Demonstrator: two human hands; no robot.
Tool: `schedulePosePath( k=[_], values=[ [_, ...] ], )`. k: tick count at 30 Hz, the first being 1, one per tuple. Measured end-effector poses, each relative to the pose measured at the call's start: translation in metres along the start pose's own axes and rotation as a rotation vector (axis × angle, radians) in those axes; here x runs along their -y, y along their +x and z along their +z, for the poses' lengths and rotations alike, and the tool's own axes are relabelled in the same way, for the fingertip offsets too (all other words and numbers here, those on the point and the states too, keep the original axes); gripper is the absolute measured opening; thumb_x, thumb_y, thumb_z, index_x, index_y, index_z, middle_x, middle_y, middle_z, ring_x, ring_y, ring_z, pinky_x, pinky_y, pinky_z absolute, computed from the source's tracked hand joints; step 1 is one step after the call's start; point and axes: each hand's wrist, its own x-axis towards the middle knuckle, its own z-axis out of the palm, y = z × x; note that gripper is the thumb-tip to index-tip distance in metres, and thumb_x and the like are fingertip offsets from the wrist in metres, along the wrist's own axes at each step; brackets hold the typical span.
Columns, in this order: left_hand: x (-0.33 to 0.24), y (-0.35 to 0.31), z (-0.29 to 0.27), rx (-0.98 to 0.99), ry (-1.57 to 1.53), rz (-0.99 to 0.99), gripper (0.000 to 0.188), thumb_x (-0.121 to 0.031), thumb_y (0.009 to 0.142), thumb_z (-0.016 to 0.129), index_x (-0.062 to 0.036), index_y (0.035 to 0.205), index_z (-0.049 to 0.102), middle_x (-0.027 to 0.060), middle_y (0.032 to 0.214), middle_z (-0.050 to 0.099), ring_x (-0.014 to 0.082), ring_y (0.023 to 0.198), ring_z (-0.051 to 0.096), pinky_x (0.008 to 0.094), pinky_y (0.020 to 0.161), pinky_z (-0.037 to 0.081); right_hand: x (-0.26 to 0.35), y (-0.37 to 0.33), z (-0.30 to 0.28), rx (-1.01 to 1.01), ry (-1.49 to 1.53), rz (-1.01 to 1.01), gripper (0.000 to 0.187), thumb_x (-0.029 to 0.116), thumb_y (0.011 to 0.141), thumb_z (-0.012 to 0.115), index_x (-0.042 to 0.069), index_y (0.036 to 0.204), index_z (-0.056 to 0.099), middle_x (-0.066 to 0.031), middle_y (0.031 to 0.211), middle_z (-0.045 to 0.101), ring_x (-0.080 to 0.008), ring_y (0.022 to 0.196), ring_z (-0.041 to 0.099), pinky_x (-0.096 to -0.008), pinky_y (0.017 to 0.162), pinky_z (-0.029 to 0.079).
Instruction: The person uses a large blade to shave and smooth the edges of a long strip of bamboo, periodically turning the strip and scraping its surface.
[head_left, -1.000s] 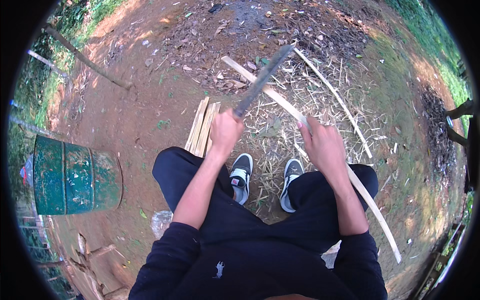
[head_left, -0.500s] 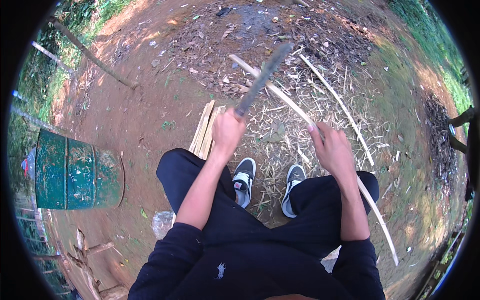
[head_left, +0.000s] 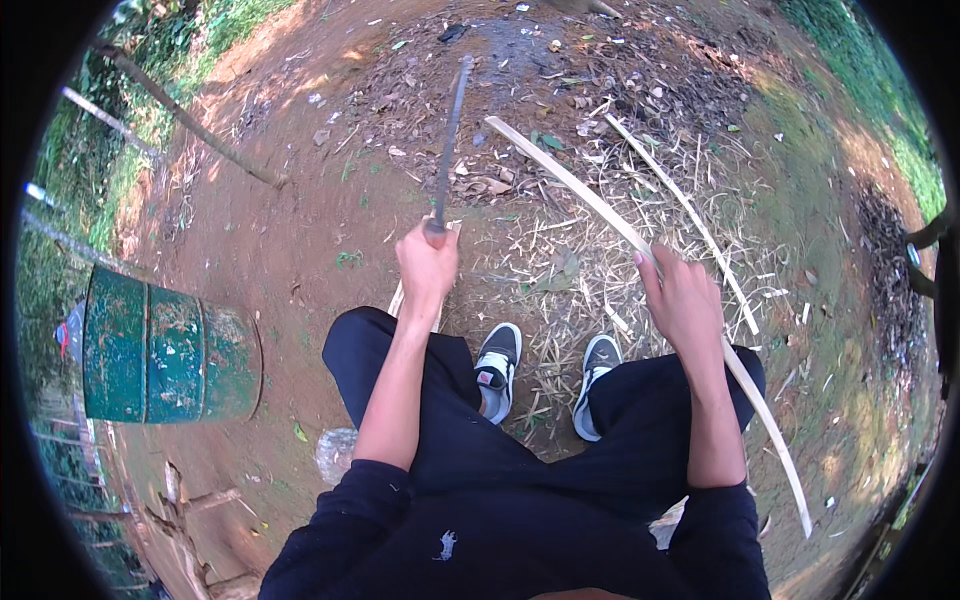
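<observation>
My left hand (head_left: pixel 427 268) is closed around the handle of a long, dark-bladed machete (head_left: pixel 450 140). Its blade points away from me and stands apart from the strip on the right. In my right hand (head_left: pixel 686 305) a long, pale bamboo strip (head_left: pixel 572 181) is gripped near its middle. The strip slants from the far centre, under my right forearm and past my right knee, to the near right. Partly hidden behind my left hand, several split bamboo pieces (head_left: pixel 452 228) lie on the ground.
Another bamboo strip (head_left: pixel 684 207) lies on the ground beyond my right hand, among scattered shavings (head_left: pixel 560 320). A green drum (head_left: pixel 172 345) stands at the left, with a clear plastic bag (head_left: pixel 335 452) near my left knee. Rough branches (head_left: pixel 180 510) are at the near left.
The machete has swung left, off the bamboo strip, and now points nearly straight ahead. My left hand moved slightly left; my right hand keeps its hold. The whole view shifted a little.
</observation>
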Motion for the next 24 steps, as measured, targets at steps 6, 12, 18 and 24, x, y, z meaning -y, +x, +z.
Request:
schedulePosePath(
  k=[6,12,18,24],
  values=[
    [-0.043,-0.046,0.019,0.324,0.217,0.155,0.022,-0.020,0.082,0.068,0.0020,0.085,0.066,0.0255,0.073,0.067,0.0442,0.077,0.069,0.0502,0.071,0.054,0.002,0.006,0.030,-0.139,0.014,-0.117,0.023,0.027,0.095,0.063,0.007,0.106,0.061,-0.0156,0.075,0.066,-0.0366,0.063,0.067,-0.0466,0.051,0.050],
    [-0.039,-0.052,0.028,0.380,0.176,0.082,0.023,-0.020,0.082,0.068,0.0017,0.088,0.067,0.0292,0.080,0.067,0.0483,0.083,0.067,0.0540,0.077,0.053,0.006,0.007,0.041,-0.115,0.079,-0.055,0.026,0.029,0.095,0.064,0.006,0.104,0.057,-0.0170,0.077,0.065,-0.0390,0.068,0.066,-0.0498,0.054,0.047],
    [-0.039,-0.055,0.028,0.390,0.200,0.101,0.022,-0.019,0.081,0.068,0.0020,0.086,0.067,0.0292,0.078,0.067,0.0471,0.081,0.067,0.0536,0.076,0.053,0.008,0.004,0.045,-0.031,0.069,-0.038,0.029,0.032,0.099,0.059,0.004,0.096,0.052,-0.0180,0.067,0.063,-0.0397,0.058,0.062,-0.0498,0.051,0.046],
    [-0.044,-0.059,0.022,0.385,0.194,0.150,0.020,-0.017,0.081,0.067,0.0014,0.087,0.067,0.0284,0.075,0.067,0.0472,0.077,0.067,0.0543,0.075,0.054,0.010,0.010,0.045,-0.124,0.028,-0.140,0.025,0.024,0.099,0.058,0.002,0.091,0.051,-0.0184,0.065,0.064,-0.0385,0.053,0.064,-0.0493,0.046,0.047]
  ],
)
